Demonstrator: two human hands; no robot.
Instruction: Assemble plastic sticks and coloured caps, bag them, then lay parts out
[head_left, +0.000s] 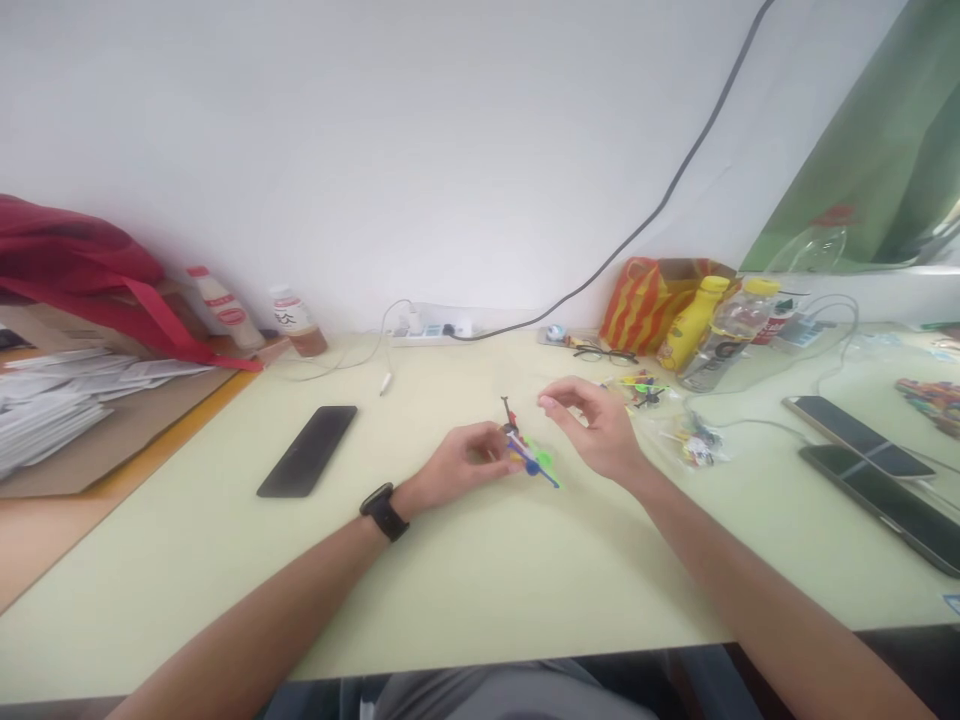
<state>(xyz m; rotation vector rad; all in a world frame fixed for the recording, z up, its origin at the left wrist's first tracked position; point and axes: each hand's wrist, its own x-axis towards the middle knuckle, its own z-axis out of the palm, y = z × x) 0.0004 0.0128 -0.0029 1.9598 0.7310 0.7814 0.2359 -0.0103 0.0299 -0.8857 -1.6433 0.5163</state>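
On my head feed: pale, smooth, matte desk (225,600), and a small hard-plastic toy (531,463) at its middle, in front of the person. Toy is spindly: long blue bar, bright green part beside it, dark forked bit and some red at the upper end. Fine joints too blurred for me to read. Right of it, a crinkly clear packet (701,443) with small coloured bits, and a loose cluster of plastic pieces (641,388) just behind. Flat black phone (307,452) to the left, glossy, rounded corners. At the back, a creased red-and-yellow striped bag (637,300) near a yellow bottle (686,325).

Hands: left hand (480,455), dark watch (385,512) on that wrist, pinches the toy between thumb and fingers. Right hand (596,420) is raised near the toy, apart from it, fingers loosely curled with thumb opposite; I can't tell whether the tips pinch anything tiny
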